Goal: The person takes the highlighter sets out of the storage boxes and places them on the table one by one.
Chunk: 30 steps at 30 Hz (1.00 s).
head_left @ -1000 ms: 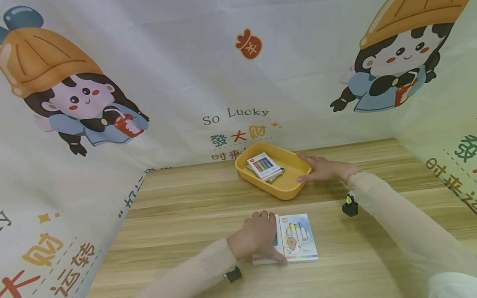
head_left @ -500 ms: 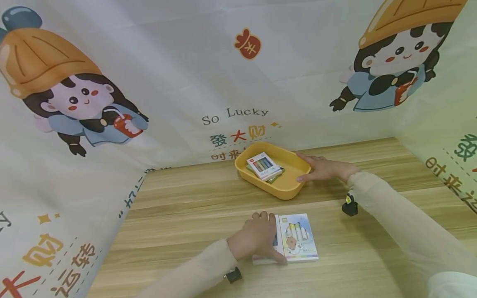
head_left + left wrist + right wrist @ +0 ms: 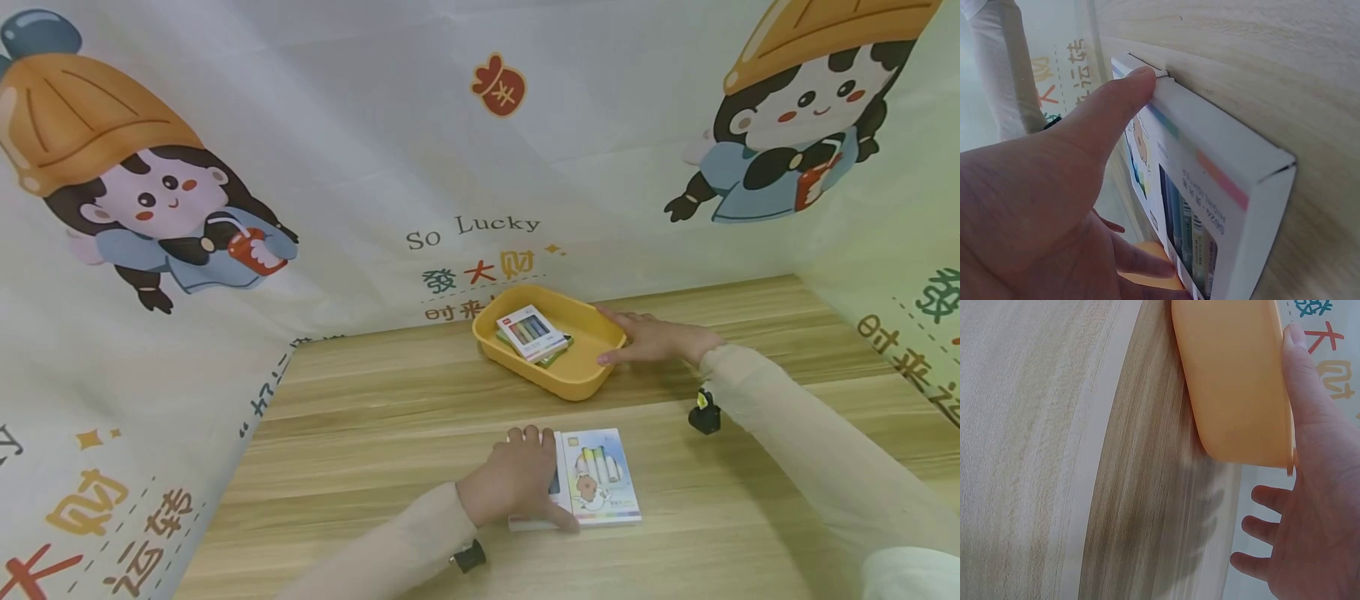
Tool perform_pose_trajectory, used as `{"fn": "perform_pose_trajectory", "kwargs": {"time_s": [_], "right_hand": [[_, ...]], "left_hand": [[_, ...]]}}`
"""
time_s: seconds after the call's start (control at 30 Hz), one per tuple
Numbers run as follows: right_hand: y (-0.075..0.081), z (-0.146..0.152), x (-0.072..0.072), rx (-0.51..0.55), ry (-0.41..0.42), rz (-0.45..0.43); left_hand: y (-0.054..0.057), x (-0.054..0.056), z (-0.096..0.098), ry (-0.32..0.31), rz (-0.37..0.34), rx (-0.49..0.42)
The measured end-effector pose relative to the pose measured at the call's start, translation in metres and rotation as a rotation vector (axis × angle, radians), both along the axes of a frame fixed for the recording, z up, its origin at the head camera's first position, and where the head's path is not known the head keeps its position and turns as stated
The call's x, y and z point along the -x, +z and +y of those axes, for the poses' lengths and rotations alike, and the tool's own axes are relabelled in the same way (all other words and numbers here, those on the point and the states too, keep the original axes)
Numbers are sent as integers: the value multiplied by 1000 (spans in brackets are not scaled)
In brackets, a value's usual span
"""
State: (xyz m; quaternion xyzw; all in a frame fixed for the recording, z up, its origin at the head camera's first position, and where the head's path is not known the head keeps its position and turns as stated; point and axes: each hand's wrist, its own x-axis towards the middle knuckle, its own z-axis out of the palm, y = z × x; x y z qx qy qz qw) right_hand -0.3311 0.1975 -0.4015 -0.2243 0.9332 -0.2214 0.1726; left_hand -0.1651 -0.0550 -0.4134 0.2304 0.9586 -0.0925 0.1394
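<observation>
My left hand lies over a white box of highlighters, gripping it between the thumb at its near edge and fingers at the far edge. The thumb tip reaches the seam with a second white box, printed with pens and a cartoon sheep. The two boxes lie flat, side by side. My right hand holds the right end of a yellow bin, the thumb hooked over its rim. In the right wrist view, several fingers stretch past the bin's end.
Inside the bin, a white box with a window of coloured pens lies on a green item. The bin stands near the printed cloth backdrop at the back of the wooden table. More cloth hangs on both sides.
</observation>
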Motion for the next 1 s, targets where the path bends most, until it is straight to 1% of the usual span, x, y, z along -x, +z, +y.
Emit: {"fn": "perform_pose_trajectory", "kwargs": {"time_s": [0.1,0.33,0.57,0.67,0.8,0.9,1.0], "right_hand": [[0,0,0,3,-12,-5],[1,0,-1,15,11,-2],[1,-1,-1,0,3,-2],[1,-1,0,-5,8,4],[0,-2,0,-9,7,4],[1,-1,0,-8,2,-2],[2,-1,-1,-6,-2,-6]], "left_hand": [[0,-1,0,-2,2,-2],[0,-3,-1,-2,9,12],[-1,-2,-2,-1,18,-7],[4,0,-2,-10,13,-21],[16,8,-3,-29,20,-35],[22,16,-4,-38,38,-48],[26,20,-6,-46,48,-70]]}}
